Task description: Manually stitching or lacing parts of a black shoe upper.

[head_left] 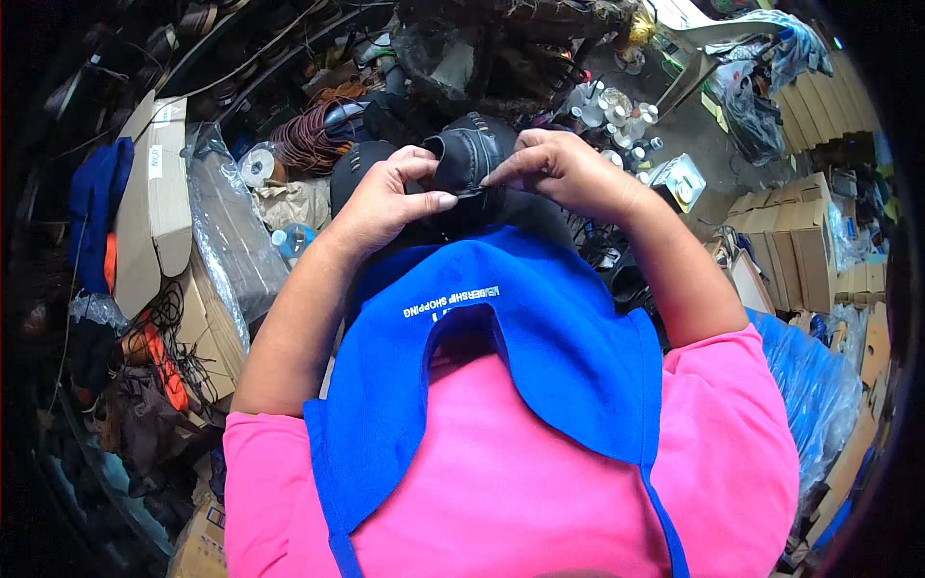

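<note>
In front of my lap I hold a black leather shoe (464, 159), its opening turned toward me and light stitching showing on its top. My left hand (393, 191) is closed on the shoe's left edge, thumb low and fingers above. From the right, my right hand (564, 171) presses its bent fingers together at the shoe's right rim, by a seam. Whatever is between those fingertips is too small to make out. A blue apron (491, 275) covers my lap just below the shoe. Another dark shoe-like shape (358, 166) lies behind my left hand.
White-capped bottles (617, 111) and a white container (679, 183) stand at the far right. Coiled brown cord (313, 135) and a tape roll (257, 166) lie at the left, by cardboard (154, 207) and plastic wrap (231, 222). Cardboard boxes (795, 226) are stacked right.
</note>
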`<state>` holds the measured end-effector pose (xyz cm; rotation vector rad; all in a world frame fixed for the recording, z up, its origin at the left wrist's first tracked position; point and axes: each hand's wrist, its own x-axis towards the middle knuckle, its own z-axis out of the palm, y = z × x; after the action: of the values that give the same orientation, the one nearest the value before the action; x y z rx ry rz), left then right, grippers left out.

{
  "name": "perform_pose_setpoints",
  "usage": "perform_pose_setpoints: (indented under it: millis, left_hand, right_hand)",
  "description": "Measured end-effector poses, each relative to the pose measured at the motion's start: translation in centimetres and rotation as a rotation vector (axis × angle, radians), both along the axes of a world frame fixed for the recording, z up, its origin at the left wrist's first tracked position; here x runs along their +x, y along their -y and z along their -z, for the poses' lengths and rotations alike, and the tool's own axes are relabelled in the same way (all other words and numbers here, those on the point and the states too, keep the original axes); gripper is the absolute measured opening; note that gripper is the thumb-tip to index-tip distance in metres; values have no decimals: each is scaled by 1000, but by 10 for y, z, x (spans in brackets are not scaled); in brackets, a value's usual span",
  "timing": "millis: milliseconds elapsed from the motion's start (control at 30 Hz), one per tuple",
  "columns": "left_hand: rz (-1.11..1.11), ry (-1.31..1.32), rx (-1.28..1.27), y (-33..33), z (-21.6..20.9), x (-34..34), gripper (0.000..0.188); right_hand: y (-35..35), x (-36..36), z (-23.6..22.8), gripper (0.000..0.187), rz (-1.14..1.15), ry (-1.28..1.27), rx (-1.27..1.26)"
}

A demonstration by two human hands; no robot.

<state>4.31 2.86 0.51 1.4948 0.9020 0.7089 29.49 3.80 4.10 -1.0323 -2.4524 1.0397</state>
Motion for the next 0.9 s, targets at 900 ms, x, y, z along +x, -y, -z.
perform_pose_setpoints:
  millis: [900]
  left_hand:
    - [-112,0,25,1,6,14,27]
  right_hand:
    - [42,-21,-12,16,28,198,812]
